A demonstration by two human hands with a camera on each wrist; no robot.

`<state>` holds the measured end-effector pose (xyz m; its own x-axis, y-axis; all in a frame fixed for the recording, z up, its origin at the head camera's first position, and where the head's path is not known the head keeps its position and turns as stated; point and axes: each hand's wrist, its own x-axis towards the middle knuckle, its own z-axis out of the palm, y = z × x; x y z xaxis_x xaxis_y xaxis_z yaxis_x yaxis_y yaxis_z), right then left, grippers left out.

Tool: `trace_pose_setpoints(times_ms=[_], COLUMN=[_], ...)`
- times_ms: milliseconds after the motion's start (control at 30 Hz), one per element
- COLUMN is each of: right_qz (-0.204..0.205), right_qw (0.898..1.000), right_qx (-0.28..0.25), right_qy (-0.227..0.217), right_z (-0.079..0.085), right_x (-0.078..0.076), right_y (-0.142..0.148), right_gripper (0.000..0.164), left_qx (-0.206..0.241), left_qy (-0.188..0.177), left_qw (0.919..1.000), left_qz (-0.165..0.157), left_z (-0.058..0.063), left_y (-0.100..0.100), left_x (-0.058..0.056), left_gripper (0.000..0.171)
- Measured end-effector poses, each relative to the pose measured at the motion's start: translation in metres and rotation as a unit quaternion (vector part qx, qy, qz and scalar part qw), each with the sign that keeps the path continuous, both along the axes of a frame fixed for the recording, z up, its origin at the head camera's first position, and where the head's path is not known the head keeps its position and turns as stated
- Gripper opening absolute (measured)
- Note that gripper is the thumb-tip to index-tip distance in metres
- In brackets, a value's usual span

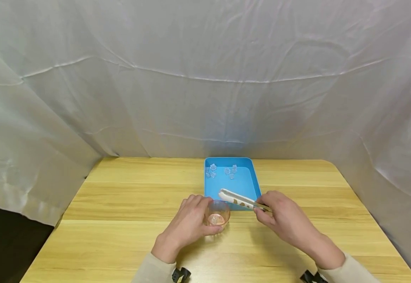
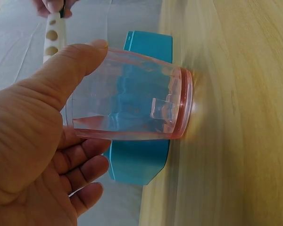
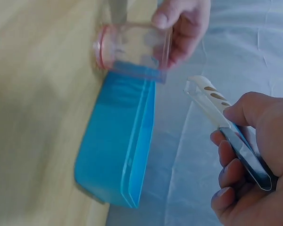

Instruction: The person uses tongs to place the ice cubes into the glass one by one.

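My left hand (image 1: 188, 220) holds a clear pinkish plastic cup (image 1: 223, 208) near its rim, thumb on the near side. The cup stands upright on the table, with a clear cube (image 2: 162, 109) at its bottom. In my right hand (image 1: 285, 218) I grip white tongs (image 1: 239, 198) with brown spots and metal handles. Their tips point left, above the near edge of a blue tray (image 1: 237, 188). Something clear (image 3: 190, 87) shows at the tips in the right wrist view. Several clear cubes (image 1: 227, 171) lie in the far part of the tray.
The wooden table (image 1: 131, 204) carries the tray and cup. Grey cloth (image 1: 177, 110) hangs behind the table and along both sides. A dark area (image 1: 7, 236) lies beyond the table's left edge.
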<state>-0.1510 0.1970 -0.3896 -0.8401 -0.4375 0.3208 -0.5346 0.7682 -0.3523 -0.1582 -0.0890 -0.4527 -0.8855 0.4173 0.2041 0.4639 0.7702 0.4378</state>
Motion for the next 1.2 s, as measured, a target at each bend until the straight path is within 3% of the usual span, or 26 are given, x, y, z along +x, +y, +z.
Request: trace_pose_setpoints(times_ms=[233, 567, 1200], right_qz=[0.037, 0.062, 0.068], right_qw=[0.998, 0.993, 0.992], right_qx=[-0.007, -0.003, -0.004], right_qy=[0.045, 0.098, 0.107], right_z=[-0.013, -0.026, -0.031], right_x=[0.015, 0.018, 0.017], right_y=[-0.002, 0.001, 0.003], right_gripper=[0.018, 0.016, 0.016], left_qx=[0.004, -0.003, -0.007], left_qy=[0.008, 0.026, 0.007], left_qw=[1.0, 0.9997, 1.0], left_qz=[-0.002, -0.003, 0.002], left_z=[0.0, 0.0, 0.001], left_y=[0.001, 0.002, 0.002], left_x=[0.0, 0.001, 0.001], left_gripper=[0.082, 0.077, 0.076])
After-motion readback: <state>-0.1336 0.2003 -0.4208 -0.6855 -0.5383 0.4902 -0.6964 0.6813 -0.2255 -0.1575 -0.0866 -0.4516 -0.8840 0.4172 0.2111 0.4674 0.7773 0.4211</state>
